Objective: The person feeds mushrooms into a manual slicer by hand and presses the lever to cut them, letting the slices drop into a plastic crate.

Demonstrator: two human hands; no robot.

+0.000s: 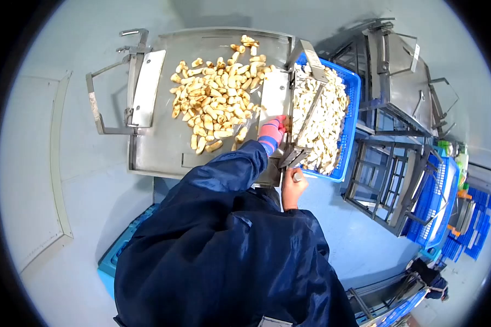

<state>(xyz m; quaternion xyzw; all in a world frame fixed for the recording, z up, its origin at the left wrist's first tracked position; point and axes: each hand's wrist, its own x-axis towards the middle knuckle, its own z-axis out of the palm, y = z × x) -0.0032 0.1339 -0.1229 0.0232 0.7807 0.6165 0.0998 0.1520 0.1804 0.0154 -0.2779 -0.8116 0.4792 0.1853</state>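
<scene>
My left hand [271,134], in a pink and blue striped glove, is curled at the edge of the pale metal plate [275,92], against the hinged slicing blade [310,111]. What its fingers hold, if anything, is hidden. Bare, my right hand [293,189] wraps round the blade's handle [297,177] at the near end. To the left, a heap of whole, stubby mushrooms [215,101], cream with brown patches, lies on the steel table [161,147]. Beyond the blade, many pale mushroom slices [324,120] fill a blue basket [354,103].
A second hinged cutter [133,82] is fixed at the table's left side. Steel stands [387,180] and another steel table [403,76] are on the right, near a blue crate [433,201]. A teal crate [128,234] sits on the floor at left.
</scene>
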